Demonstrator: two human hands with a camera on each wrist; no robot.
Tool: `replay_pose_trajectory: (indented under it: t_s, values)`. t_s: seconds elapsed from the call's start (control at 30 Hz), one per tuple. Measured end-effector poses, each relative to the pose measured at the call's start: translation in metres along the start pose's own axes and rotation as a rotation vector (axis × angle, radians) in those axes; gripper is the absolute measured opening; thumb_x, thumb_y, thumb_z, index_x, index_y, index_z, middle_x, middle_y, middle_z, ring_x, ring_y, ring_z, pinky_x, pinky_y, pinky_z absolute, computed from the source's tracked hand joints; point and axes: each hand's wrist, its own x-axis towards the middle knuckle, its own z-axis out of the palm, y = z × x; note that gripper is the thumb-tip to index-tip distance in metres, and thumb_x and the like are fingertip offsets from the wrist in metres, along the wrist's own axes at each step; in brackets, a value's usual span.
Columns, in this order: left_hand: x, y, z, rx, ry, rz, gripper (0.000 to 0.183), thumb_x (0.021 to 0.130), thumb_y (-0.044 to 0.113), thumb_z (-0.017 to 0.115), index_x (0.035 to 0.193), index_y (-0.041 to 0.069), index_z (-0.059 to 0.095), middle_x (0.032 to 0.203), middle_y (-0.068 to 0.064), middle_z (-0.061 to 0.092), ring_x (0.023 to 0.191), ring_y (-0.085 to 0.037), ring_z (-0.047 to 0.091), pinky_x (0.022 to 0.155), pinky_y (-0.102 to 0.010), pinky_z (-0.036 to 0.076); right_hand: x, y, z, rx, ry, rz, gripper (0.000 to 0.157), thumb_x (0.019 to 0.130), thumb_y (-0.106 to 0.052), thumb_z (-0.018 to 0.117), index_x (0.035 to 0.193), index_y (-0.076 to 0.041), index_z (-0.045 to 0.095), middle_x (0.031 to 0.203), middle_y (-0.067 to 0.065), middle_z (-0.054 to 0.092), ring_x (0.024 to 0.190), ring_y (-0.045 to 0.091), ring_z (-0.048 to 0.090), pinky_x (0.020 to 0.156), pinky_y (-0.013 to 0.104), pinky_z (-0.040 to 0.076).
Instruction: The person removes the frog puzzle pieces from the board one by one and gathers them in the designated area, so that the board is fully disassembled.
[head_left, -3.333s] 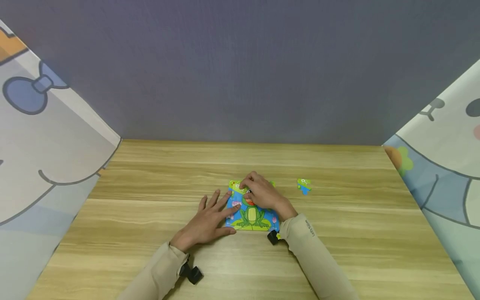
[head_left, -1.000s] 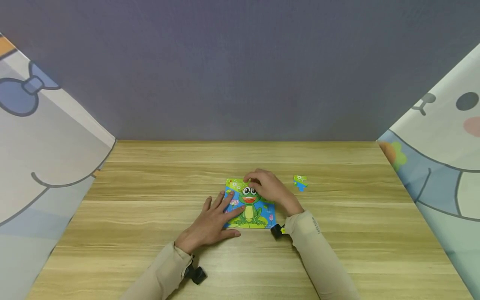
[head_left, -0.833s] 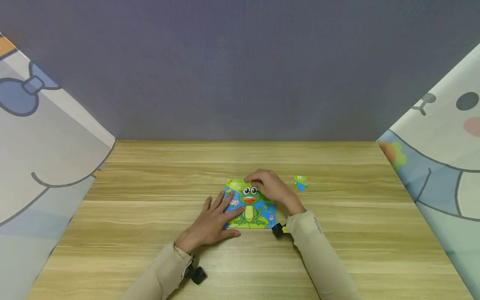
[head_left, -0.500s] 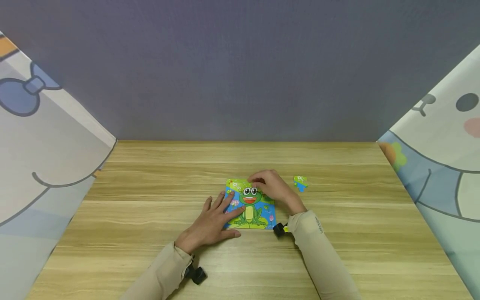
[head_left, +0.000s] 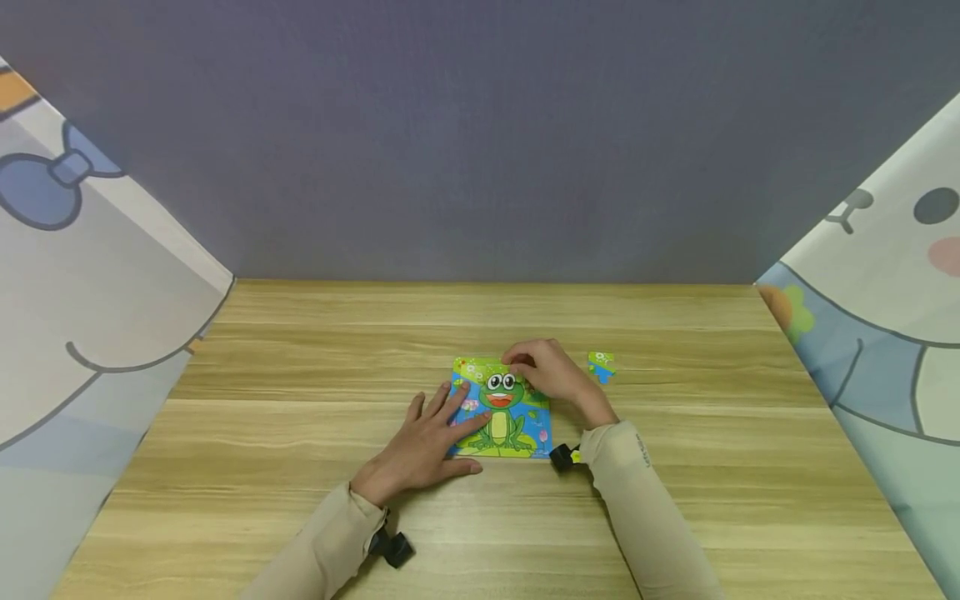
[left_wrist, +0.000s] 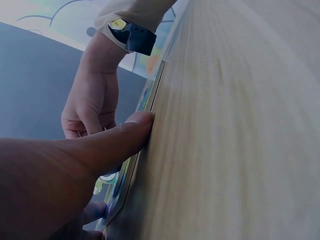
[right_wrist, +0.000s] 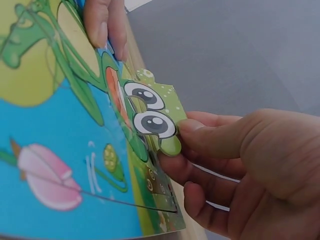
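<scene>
A frog jigsaw puzzle (head_left: pixel 536 433) lies on the wooden table. My left hand (head_left: pixel 420 446) rests with spread fingers on its left side; in the left wrist view, the thumb (left_wrist: pixel 115 142) lies along the board's near edge. At the puzzle's upper right, my right hand (head_left: pixel 551 375) pinches a puzzle piece (right_wrist: pixel 172 102) bearing the frog's eyes, between thumb and index finger. That piece sits slightly raised and tilted over the frog's head. Beside it, a darker printed patch of the tray (right_wrist: pixel 159 187) shows in the upper right corner.
One loose green-and-blue puzzle piece (head_left: pixel 602 365) lies on the table (head_left: pixel 675 500), right of the puzzle. A grey panel (head_left: pixel 480 150) rises behind the table, and cartoon-printed panels (head_left: pixel 97 275) stand at both sides.
My right hand has shifted a little rightward along the puzzle's top, uncovering the frog's eyes it hid earlier. The left hand keeps its place on the board; the loose piece stays put.
</scene>
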Motion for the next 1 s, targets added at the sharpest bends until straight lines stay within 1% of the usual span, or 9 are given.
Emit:
replay_pose_trajectory:
  t_s: [0.07,0.2,0.47,0.63,0.77,1.0]
  values:
    - [0.000,0.000,0.000,0.002,-0.001,0.001,0.067,0.093,0.055,0.062,0.152,0.027,0.045,0.167,-0.021,0.019,0.154,-0.049,0.014,0.112,-0.076,0.023,0.000,0.001,0.001,0.002,0.017,0.002,0.016,0.096,-0.006,0.064,0.108,-0.006,0.074,0.103,0.010,0.076,0.088,0.014,0.068,0.080,0.030,0.056]
    - [0.000,0.000,0.000,0.006,-0.003,0.004,0.068,0.093,0.055,0.062,0.152,0.028,0.044,0.167,-0.021,0.019,0.154,-0.049,0.014,0.112,-0.076,0.023,0.000,0.002,0.002,0.013,0.042,0.010,0.013,0.095,-0.006,0.066,0.104,-0.006,0.075,0.098,0.008,0.076,0.085,0.013,0.067,0.078,0.029,0.055]
    - [0.001,0.001,-0.001,0.003,-0.008,-0.004,0.068,0.093,0.054,0.062,0.152,0.027,0.044,0.167,-0.021,0.019,0.154,-0.049,0.014,0.112,-0.076,0.022,0.002,0.004,0.005,0.026,0.101,0.015,0.011,0.094,-0.006,0.068,0.100,-0.006,0.076,0.093,0.008,0.076,0.081,0.013,0.067,0.074,0.029,0.055]
    - [0.000,0.001,-0.002,0.005,-0.004,-0.001,0.068,0.093,0.054,0.063,0.152,0.026,0.045,0.167,-0.021,0.019,0.154,-0.049,0.014,0.112,-0.076,0.023,0.003,0.006,0.005,0.050,0.144,0.035,0.011,0.094,-0.004,0.067,0.100,-0.003,0.076,0.093,0.011,0.076,0.079,0.014,0.067,0.071,0.026,0.054]
    - [-0.001,0.000,-0.002,0.013,0.000,0.004,0.068,0.093,0.054,0.063,0.152,0.026,0.045,0.167,-0.021,0.020,0.154,-0.049,0.015,0.112,-0.076,0.024,0.003,0.007,0.001,0.065,0.184,0.055,0.012,0.094,-0.004,0.067,0.101,-0.003,0.076,0.093,0.013,0.076,0.079,0.016,0.068,0.071,0.028,0.055]
    - [0.001,0.000,-0.001,0.010,0.008,0.014,0.068,0.092,0.054,0.063,0.152,0.028,0.045,0.167,-0.021,0.020,0.154,-0.050,0.015,0.111,-0.076,0.023,0.001,0.009,-0.005,0.065,0.192,0.070,0.014,0.095,-0.008,0.066,0.105,-0.005,0.076,0.099,0.012,0.077,0.084,0.018,0.069,0.076,0.030,0.055]
